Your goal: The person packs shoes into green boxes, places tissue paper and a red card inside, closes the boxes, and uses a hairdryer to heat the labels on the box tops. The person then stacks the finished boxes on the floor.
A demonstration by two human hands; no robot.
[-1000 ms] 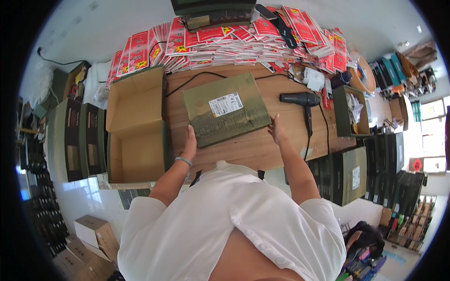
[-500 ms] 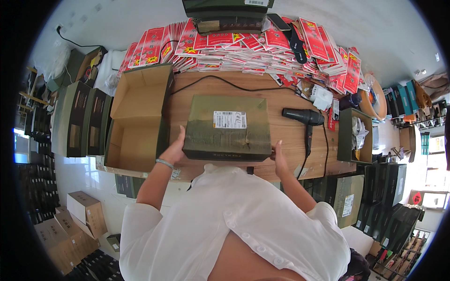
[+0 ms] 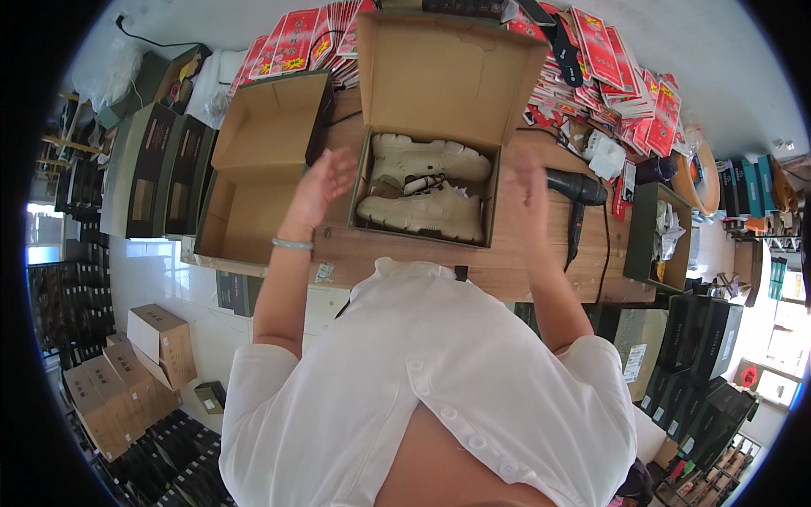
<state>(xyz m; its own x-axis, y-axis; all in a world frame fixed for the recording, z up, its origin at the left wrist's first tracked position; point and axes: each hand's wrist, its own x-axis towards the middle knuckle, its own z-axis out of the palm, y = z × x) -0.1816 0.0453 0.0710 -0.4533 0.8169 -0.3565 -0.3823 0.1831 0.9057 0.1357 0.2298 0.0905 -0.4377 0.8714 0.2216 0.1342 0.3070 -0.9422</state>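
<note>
Head view, open shoebox [image 3: 473, 101], beige boots [image 3: 422, 213] lying crosswise, left hand [image 3: 325, 179] and right hand [image 3: 525, 182] released

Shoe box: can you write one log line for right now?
shoe box: lid up | pale shoes: pair inside | left hand: empty, raised beside box | right hand: empty, raised | hair dryer: on table

Open shoebox [image 3: 422, 221] top is unobstructed; carton [image 3: 253, 169] and hairdryer [image 3: 576, 190] flank it.
</note>
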